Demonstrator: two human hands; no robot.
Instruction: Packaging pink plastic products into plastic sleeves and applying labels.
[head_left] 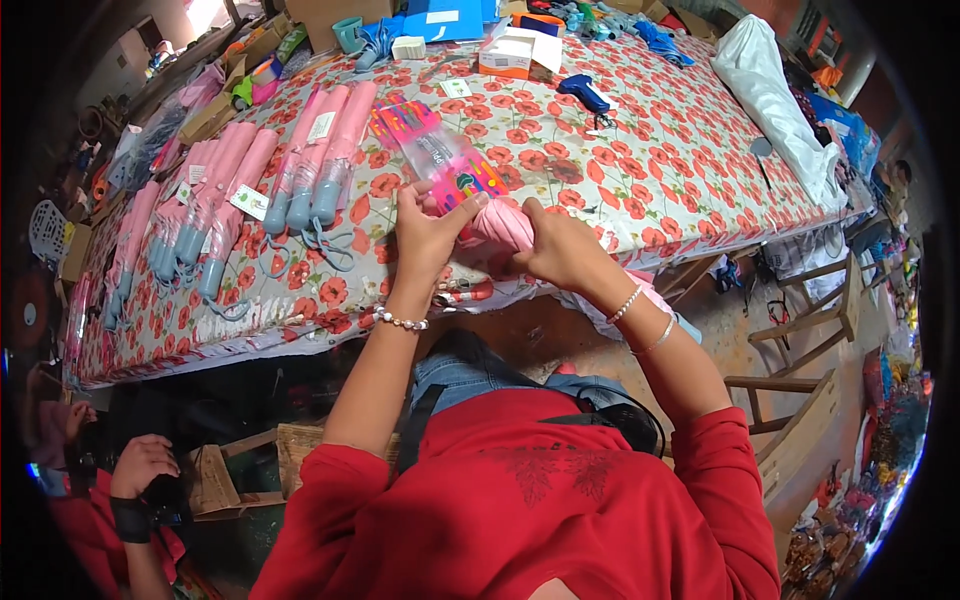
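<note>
At the table's near edge, my left hand (425, 235) pinches the open end of a clear plastic sleeve (435, 155) printed in pink, orange and purple. My right hand (562, 243) is closed round a rolled pink umbrella (503, 226), whose end meets the sleeve's mouth. Part of the umbrella hangs below my right hand, off the table edge. How far its tip reaches into the sleeve is hidden by my fingers. To the left lie several pink umbrellas (330, 140) with grey handles and wrist cords, some in clear sleeves.
A floral cloth (640, 170) covers the table. Farther back are a blue glue gun (585, 93), a small open box (510, 52) and a teal cup (349, 36). A long white bundle (775, 105) lies at right. A co-worker's hand (145, 465) shows at lower left; wooden stools (845, 300) stand at right.
</note>
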